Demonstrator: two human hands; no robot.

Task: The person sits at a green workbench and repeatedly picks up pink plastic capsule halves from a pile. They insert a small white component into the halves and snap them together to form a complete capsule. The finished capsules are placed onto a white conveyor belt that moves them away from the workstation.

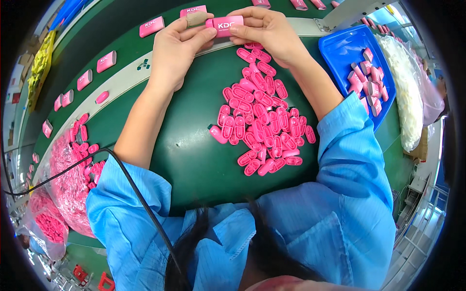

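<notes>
Pink casing (229, 25): held roughly level just beyond the far tip of the pile of pink shells (264, 114), printed side showing, a darker pink piece (209, 23) at its left end.
Left hand (177, 46): beyond the pile and to its left, thumb and fingers pinching the casing's left end; a tan wrap (196, 18) circles one finger.
Right hand (272, 36): beyond the pile, thumb and forefinger pinching the casing's right end.
Blue tray (340, 46): right of the pile, with loose pink casings (374, 88) inside.
Green belt (126, 46): beyond the pile, curving down its left side, carrying spaced pink casings.
Clear bag (70, 186): well left of the pile, packed with pink pieces.
Black cable (128, 174): left of the pile, crossing before the blue sleeve (121, 194).
</notes>
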